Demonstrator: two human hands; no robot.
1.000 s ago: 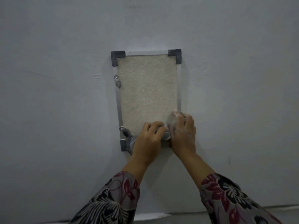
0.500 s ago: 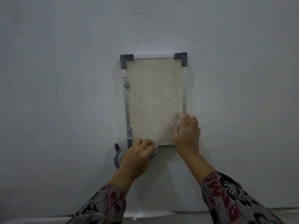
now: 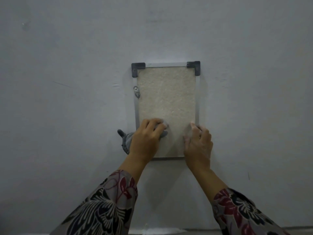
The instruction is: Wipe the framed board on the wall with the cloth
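Note:
A framed board [image 3: 166, 97] with a beige rough face, a thin metal frame and black corner caps hangs upright on the grey wall. My left hand [image 3: 146, 139] grips a grey cloth [image 3: 126, 140] and presses it on the board's lower left part; cloth ends stick out left of the frame and past my fingertips. My right hand [image 3: 198, 143] rests on the board's lower right edge, fingers curled round the frame's right side. Both lower corners are hidden by my hands.
The grey wall [image 3: 67, 99] surrounds the board on all sides. A small metal clip [image 3: 136, 92] sits on the frame's left side near the top. A floor line [image 3: 169, 230] runs along the bottom of the view.
My left hand with the cloth went from the bottom middle down to the lower left corner, then up onto the board's lower left face. My right hand stayed on the right edge.

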